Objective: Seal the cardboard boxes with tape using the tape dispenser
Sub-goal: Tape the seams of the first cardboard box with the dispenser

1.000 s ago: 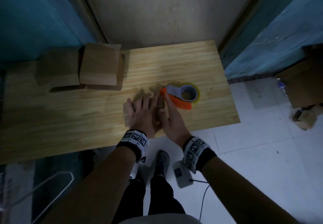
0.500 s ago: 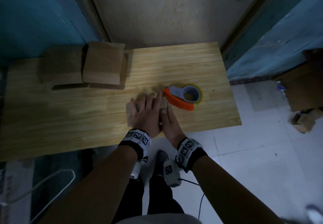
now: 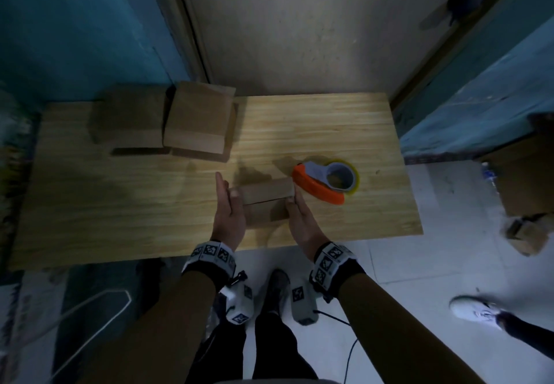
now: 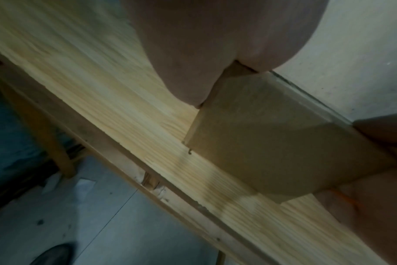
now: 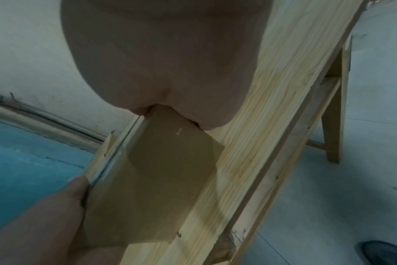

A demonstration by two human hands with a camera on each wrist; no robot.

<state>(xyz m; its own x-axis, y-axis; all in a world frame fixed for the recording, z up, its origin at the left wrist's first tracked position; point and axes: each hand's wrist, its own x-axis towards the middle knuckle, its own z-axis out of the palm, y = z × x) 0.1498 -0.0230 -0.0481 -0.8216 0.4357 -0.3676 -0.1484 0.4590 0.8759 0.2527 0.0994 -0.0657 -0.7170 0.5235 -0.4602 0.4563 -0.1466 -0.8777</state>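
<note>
Left hand [image 3: 228, 215] and right hand [image 3: 302, 222] flanked the small cardboard box [image 3: 266, 202], fingers straight, palms pressed flat against its left and right sides, thumbs resting at its top edges. Box sat on the desk [image 3: 150, 209] near the front edge, right of centre, top seam visible between the thumbs. Tape dispenser [image 3: 325, 181], orange and grey, lay just beside the box toward the right edge, untouched. Two larger cardboard boxes [image 3: 168, 122] stood side by side at the back left corner.
</note>
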